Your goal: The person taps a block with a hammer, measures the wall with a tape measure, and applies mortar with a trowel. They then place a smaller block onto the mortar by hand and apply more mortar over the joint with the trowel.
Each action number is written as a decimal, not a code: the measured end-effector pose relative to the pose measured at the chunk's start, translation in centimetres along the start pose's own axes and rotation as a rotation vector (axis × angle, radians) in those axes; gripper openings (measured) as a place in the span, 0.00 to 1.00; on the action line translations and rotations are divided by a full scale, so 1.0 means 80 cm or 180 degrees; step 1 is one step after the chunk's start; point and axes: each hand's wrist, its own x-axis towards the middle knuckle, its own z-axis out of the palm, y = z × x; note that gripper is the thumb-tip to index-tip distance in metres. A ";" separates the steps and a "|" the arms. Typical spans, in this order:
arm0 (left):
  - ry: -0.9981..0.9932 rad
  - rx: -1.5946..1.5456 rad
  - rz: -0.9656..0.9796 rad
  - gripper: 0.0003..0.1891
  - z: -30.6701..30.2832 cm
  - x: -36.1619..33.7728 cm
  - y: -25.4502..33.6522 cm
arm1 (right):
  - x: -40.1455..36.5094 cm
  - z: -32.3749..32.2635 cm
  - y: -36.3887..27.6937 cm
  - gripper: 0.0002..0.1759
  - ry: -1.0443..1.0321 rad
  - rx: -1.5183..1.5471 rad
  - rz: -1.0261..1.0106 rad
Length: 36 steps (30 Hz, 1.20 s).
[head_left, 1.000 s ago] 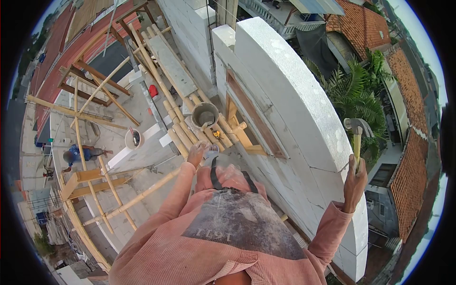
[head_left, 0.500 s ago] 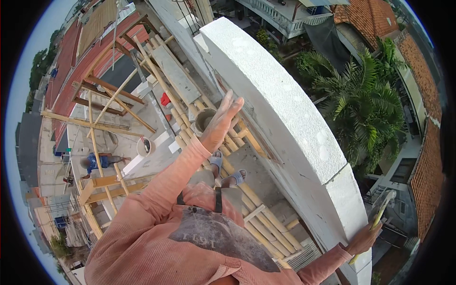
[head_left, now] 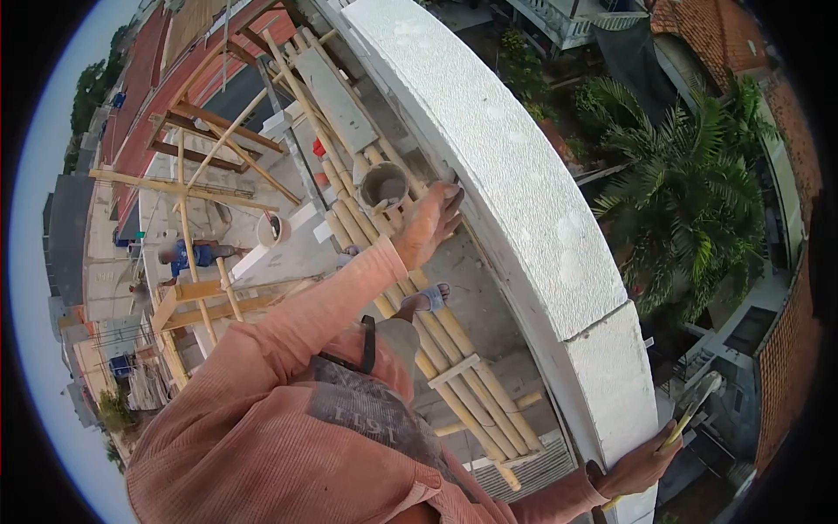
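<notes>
we held a hammer (head_left: 690, 412) in our right hand (head_left: 642, 469), fingers wrapped around it; our left hand (head_left: 428, 225), fingers bent and slightly parted, was near the white wall (head_left: 532, 183).

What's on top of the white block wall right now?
The white block wall shows pale patches and a joint on top. The right hand, gripping a hammer, is over the section nearest the wearer; the surface directly beneath that hand is hidden.

This is a building site (an open-air one), given the bamboo poles (head_left: 356, 224), white block wall (head_left: 524, 175) and grey bucket (head_left: 368, 187).
</notes>
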 end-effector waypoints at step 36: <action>0.0935 0.0401 0.1897 0.38 -0.130 0.142 0.279 | 0.007 0.005 0.009 0.27 -0.0053 0.0126 -0.0186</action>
